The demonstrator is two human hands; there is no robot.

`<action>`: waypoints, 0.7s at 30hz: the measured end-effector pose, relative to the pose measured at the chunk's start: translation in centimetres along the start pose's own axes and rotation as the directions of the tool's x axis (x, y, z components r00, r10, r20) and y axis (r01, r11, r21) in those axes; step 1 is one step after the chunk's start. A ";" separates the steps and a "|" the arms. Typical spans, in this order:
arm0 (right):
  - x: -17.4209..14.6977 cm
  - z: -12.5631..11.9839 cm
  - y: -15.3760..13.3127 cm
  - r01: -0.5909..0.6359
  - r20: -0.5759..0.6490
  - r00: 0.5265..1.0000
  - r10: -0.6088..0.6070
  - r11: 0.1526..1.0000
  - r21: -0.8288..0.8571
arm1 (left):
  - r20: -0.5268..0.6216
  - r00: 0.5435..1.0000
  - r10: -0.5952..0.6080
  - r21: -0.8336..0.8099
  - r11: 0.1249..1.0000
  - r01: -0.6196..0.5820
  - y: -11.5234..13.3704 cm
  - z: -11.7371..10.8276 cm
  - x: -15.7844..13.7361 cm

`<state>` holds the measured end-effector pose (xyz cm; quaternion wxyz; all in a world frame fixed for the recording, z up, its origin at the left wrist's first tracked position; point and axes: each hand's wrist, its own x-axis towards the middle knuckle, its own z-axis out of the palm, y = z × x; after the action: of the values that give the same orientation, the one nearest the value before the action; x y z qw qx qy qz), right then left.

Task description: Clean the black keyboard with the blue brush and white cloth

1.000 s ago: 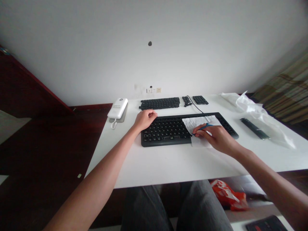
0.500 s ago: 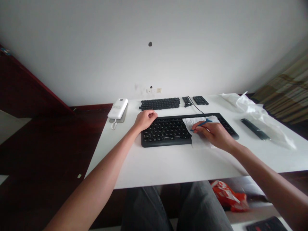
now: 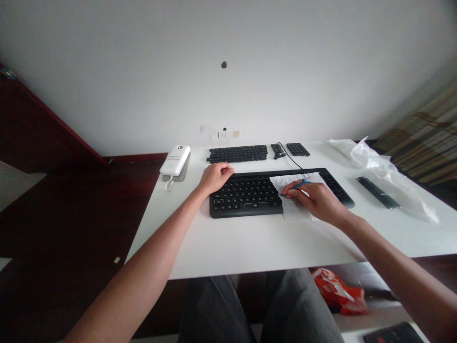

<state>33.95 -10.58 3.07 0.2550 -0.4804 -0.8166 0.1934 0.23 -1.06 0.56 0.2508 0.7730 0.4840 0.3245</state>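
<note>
A black keyboard [image 3: 246, 190] with its keycaps off lies on the white table [image 3: 221, 252]. At its far left corner rests my left hand [image 3: 215, 176], fingers curled closed against the edge. My right hand [image 3: 314, 197] pinches a slim blue tool [image 3: 302, 184] like a pen, its tip pointing down and left; its exact kind is unclear. Under that hand a white tissue [image 3: 294, 209] covers the right-middle part of the keyboard and hangs past the near edge.
Behind the keyboard lie a block of black keycaps [image 3: 237, 153], a small cluster [image 3: 277, 150] and a number-pad block [image 3: 297, 149]. A white power bank [image 3: 175, 160] sits at left. To the right are a dark bar-shaped object [image 3: 378, 192] and a clear plastic bag [image 3: 403, 183].
My right hand and the blue tool have shifted slightly left, and the tissue's left edge has moved a little left too. My left hand stays in place.
</note>
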 end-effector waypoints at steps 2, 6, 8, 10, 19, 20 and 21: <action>0.0 0.0 0.1 -0.009 -0.010 1.000 0.009 1.000 0.001 | -0.003 1.000 -0.001 0.000 1.000 0.001 0.0 0.1 0.0; -0.3 -0.3 0.2 0.004 0.043 0.999 -0.005 0.999 0.032 | -0.004 1.000 -0.003 -0.007 1.000 0.003 0.0 0.1 0.0; -0.4 -0.4 0.3 0.010 0.074 0.997 -0.012 0.999 0.039 | -0.001 1.000 -0.009 -0.010 1.000 0.009 0.0 0.1 0.0; -0.3 -0.3 0.3 0.003 0.058 0.998 -0.004 0.999 0.033 | -0.002 1.000 -0.012 -0.012 1.000 0.012 -0.1 0.1 0.0; -0.1 -0.4 -0.1 -0.013 0.073 0.997 0.010 0.999 0.029 | -0.004 1.000 0.002 -0.011 1.000 -0.002 -0.2 0.1 0.0; -0.2 -0.4 -0.1 -0.013 0.074 0.997 0.010 1.000 0.028 | -0.004 1.000 -0.001 -0.009 1.000 0.001 -0.2 0.1 0.0; -0.2 -0.4 -0.1 -0.013 0.060 0.998 0.011 0.999 0.029 | -0.004 1.000 -0.003 -0.007 1.000 0.003 -0.2 0.1 0.0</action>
<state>34.16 -10.78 3.39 0.2363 -0.4754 -0.8180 0.2214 0.21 -0.98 0.41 0.2532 0.7709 0.4842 0.3273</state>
